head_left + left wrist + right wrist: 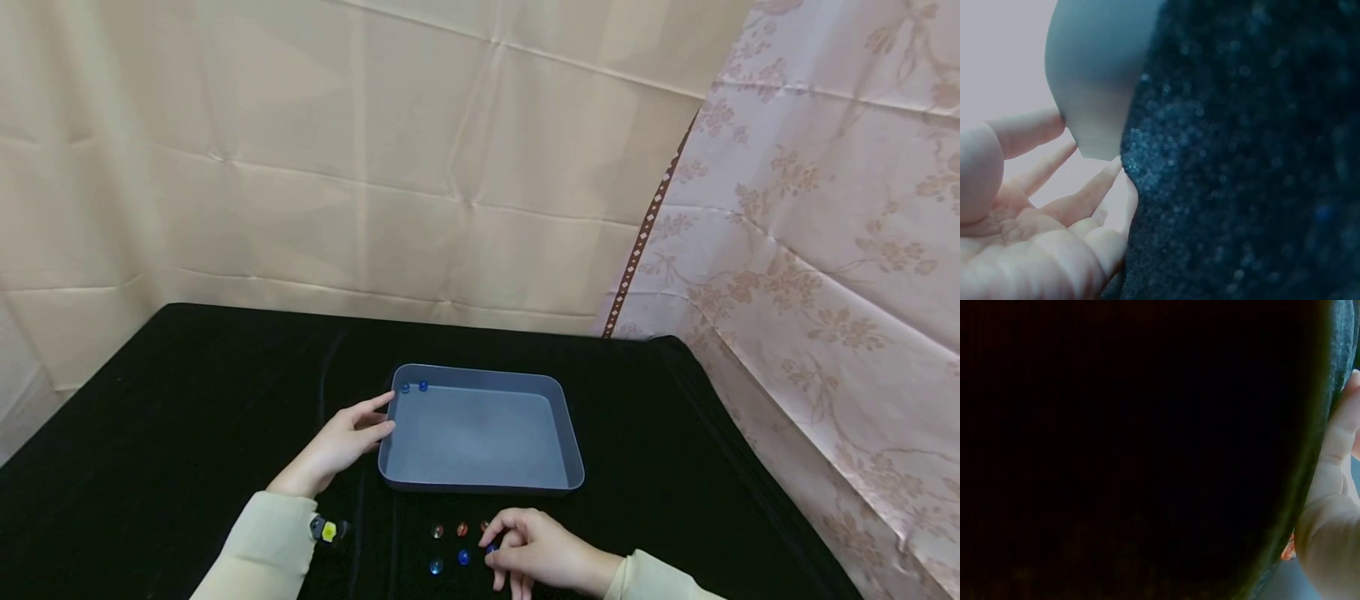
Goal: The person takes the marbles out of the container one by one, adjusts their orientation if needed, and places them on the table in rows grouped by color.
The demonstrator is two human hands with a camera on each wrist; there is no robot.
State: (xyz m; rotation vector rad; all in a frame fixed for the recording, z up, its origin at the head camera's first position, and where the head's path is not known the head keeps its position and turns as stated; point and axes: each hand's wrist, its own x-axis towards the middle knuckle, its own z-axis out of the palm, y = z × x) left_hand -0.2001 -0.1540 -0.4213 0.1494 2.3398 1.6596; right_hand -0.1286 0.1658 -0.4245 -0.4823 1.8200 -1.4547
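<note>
A shallow blue-grey rectangular tray (480, 487) lies on black cloth, with two dark blue marbles (423, 386) in its far left corner. My left hand (341, 437) touches the tray's left side, thumb and fingers extended. In the left wrist view, its fingertips meet the grey tray wall (1100, 81). In front of the tray, the thumb and index finger of my right hand (540, 550) pinch a blue marble (492, 549) at cloth level. Beside it are another blue marble (463, 557) and a pale blue one (436, 566). Behind these sit a clear brownish marble (437, 531) and orange-red ones (462, 528), one partly hidden.
Black cloth (225, 417) covers the table. A cream curtain (300, 167) hangs behind it, and a flowered pink curtain (817, 250) runs along the right side. Dark material fills most of the right wrist view.
</note>
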